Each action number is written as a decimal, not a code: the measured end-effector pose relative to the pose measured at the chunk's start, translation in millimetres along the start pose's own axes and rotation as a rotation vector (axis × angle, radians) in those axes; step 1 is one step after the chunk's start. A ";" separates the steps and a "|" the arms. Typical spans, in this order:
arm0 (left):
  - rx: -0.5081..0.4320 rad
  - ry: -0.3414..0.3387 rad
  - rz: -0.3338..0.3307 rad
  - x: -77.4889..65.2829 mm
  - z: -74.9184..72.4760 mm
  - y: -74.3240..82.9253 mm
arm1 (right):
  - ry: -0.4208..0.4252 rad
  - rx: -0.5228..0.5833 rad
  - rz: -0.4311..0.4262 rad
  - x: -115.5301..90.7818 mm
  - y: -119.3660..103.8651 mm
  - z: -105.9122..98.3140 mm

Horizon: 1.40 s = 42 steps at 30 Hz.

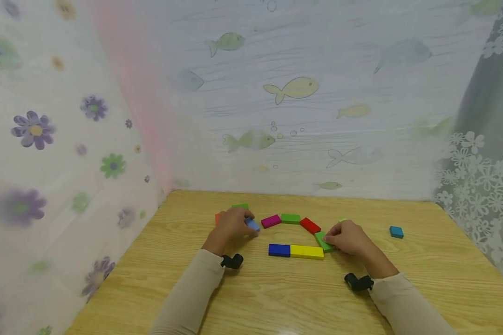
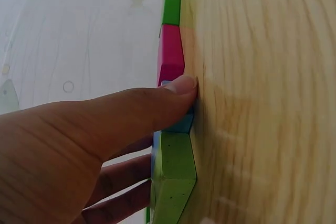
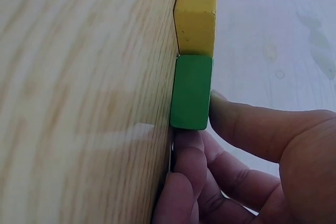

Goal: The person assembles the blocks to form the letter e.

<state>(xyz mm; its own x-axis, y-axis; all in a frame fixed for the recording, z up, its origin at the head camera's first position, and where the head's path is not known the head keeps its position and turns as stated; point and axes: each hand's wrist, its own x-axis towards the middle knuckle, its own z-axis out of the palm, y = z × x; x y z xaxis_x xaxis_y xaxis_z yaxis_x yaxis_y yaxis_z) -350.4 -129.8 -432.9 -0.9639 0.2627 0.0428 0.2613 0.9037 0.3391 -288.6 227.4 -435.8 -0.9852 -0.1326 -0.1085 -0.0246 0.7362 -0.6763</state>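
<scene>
My left hand [image 1: 233, 223] pinches a light blue block [image 1: 252, 225], its thumb along the near side. In the left wrist view, a light green block [image 2: 178, 156] lies beside that blue block, partly behind the fingers. A magenta block [image 1: 270, 221] follows on the right, then a green block [image 1: 290, 218] and a red block [image 1: 310, 225], forming an arc. My right hand [image 1: 349, 237] grips another green block [image 1: 323, 242] at the arc's right end. Below the arc, a dark blue block [image 1: 279, 250] and a long yellow block [image 1: 307, 251] lie end to end.
An orange block [image 1: 217, 219] and a green block [image 1: 240, 205] lie behind my left hand, partly hidden. A teal block [image 1: 396, 231] lies apart at the right of the wooden table [image 1: 276, 298]. Patterned curtains [image 1: 302, 111] hang along the table's back and sides.
</scene>
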 end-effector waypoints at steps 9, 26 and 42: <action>0.047 0.034 -0.010 -8.4 -1.0 -15.0 | -0.004 0.014 0.002 -1.2 -1.9 -0.4; 0.103 -0.038 0.069 -13.3 -11.2 -20.1 | -0.002 0.009 -0.002 -2.7 -1.9 -1.2; 0.130 0.028 0.084 -13.2 -11.8 -19.3 | -0.004 0.008 0.000 -1.4 -0.7 -0.1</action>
<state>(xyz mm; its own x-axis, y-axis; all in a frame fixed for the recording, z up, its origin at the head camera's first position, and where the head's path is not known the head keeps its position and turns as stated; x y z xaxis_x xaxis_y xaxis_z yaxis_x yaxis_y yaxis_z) -343.3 -154.7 -429.0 -0.9390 0.3314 0.0922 0.3436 0.9156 0.2089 -287.2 227.1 -435.1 -0.9845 -0.1352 -0.1115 -0.0232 0.7312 -0.6818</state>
